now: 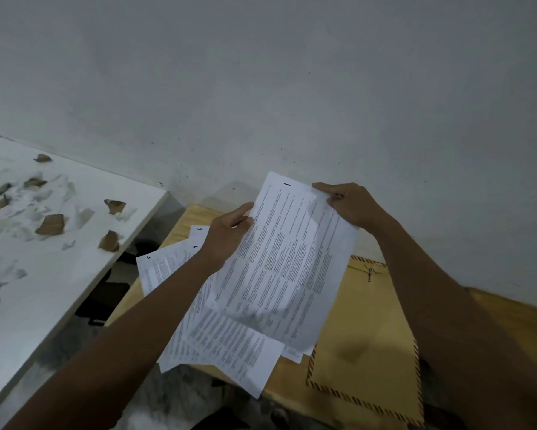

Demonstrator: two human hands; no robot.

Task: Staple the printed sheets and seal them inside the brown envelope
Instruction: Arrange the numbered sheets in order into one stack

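The person holds one printed sheet (286, 259) up in the air with both hands. The left hand (230, 234) grips its left edge, and the fingers (244, 212) are closed on the paper. The right hand (351, 206) pinches the top right corner between thumb and fingers. A handwritten "1" stands near the top edge of this sheet.

Under it, more printed sheets (223, 339) lie spread like a fan on the wooden worktop (509, 321). Handwritten numbers mark their top corners; one looks like "6", the others I cannot read. The printed text is too small to read.

The brown envelope (366, 346) lies flat on the same worktop, just to the right of the sheets, partly under them. It has a striped border and a string clasp (370, 272).

To the left, a white table (75, 259) carries torn scraps (50, 224) of paper.
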